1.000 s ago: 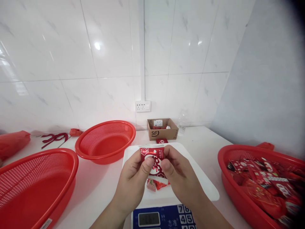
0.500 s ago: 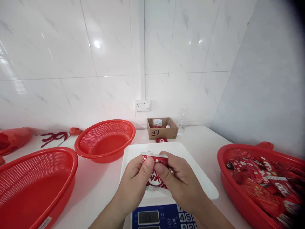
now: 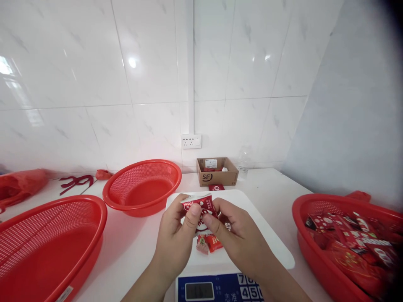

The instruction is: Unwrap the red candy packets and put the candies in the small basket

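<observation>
Both of my hands pinch a small red and white packet (image 3: 200, 206) by its top edge, just above the white scale tray (image 3: 270, 235). My left hand (image 3: 176, 241) grips the packet's left side and my right hand (image 3: 234, 237) its right side, thumbs close together. Below the packet, a few small wrapped candies (image 3: 208, 244) lie on the tray. The blue front panel of the scale (image 3: 217, 289), with its display and number keys, shows at the bottom edge.
A red basket (image 3: 315, 239) holding several red packets stands at the right. Two red mesh baskets (image 3: 50, 239) (image 3: 143, 186) sit at the left. A small cardboard box (image 3: 216, 172), a clear bottle (image 3: 243, 161) and a wall socket (image 3: 191, 141) are at the back. Red bags (image 3: 22, 184) lie far left.
The packet tilted down toward the tray and came back up, now slightly left and crumpled at the top. Both hands kept their grip. The candies on the tray are visible again.
</observation>
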{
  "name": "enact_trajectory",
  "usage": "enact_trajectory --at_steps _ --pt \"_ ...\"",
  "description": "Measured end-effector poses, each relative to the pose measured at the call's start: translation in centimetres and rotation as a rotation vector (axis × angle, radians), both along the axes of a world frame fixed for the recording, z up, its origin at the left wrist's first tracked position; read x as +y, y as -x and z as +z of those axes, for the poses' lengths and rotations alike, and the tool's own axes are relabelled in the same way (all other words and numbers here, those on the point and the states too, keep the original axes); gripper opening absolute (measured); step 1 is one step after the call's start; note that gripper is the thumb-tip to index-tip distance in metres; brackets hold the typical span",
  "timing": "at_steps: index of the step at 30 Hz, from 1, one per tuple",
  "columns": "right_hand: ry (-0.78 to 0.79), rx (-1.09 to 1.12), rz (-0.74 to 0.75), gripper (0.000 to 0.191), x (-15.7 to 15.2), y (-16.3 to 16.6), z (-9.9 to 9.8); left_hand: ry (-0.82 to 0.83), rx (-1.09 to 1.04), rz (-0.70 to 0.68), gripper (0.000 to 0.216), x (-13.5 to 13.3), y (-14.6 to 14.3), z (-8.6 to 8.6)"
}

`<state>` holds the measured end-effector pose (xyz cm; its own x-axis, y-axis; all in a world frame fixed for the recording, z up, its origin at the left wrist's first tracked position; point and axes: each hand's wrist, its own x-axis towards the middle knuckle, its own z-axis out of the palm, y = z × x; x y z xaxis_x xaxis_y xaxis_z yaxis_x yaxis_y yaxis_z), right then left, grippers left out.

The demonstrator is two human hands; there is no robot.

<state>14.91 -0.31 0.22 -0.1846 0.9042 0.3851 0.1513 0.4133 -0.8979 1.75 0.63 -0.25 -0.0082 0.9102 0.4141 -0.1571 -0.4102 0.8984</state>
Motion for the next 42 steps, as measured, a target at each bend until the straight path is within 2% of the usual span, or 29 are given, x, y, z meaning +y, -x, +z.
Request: enact_trajectory --at_steps 4,7,11,19,23,26,29,33,39,42 --pt "0.048 -0.007 -0.013 0.023 0.0 0.0 0.2 0.036 -0.076 -0.183 0.025 0.3 0.4 0.1" --pt "0.079 -0.047 -0.021 0.022 -0.1 0.0 0.3 0.056 -0.155 -0.243 0.022 0.5 0.7 0.0" --pt "0.101 -0.060 -0.012 0.021 -0.1 0.1 0.4 0.056 -0.217 -0.234 0.018 0.7 0.7 -0.2" --pt "0.116 0.048 -0.054 0.016 -0.2 0.4 0.3 0.037 -0.159 -0.239 0.014 0.6 0.8 -0.2" --pt "0.077 0.172 -0.089 0.021 -0.1 0.2 0.0 0.060 -0.165 -0.264 0.011 0.6 0.9 -0.1" --pt "0.085 0.315 -0.067 0.025 0.0 0.1 -0.1 0.106 -0.223 -0.299 0.011 0.5 0.7 -0.1" --pt "0.021 0.398 -0.041 0.028 0.3 0.2 -0.3 0.153 -0.273 -0.293 0.015 0.2 0.3 0.0" --pt "0.023 0.391 0.006 0.029 0.4 0.5 -0.5 0.165 -0.281 -0.242 0.022 -0.2 -0.1 0.2" --pt "0.059 0.312 -0.036 0.033 -0.2 0.4 -0.4 0.169 -0.140 -0.139 0.038 -0.5 -0.2 0.1" --pt "-0.001 0.268 -0.075 0.032 -0.3 0.3 -0.4 0.159 -0.065 -0.142 0.042 -0.7 -0.1 0.2"
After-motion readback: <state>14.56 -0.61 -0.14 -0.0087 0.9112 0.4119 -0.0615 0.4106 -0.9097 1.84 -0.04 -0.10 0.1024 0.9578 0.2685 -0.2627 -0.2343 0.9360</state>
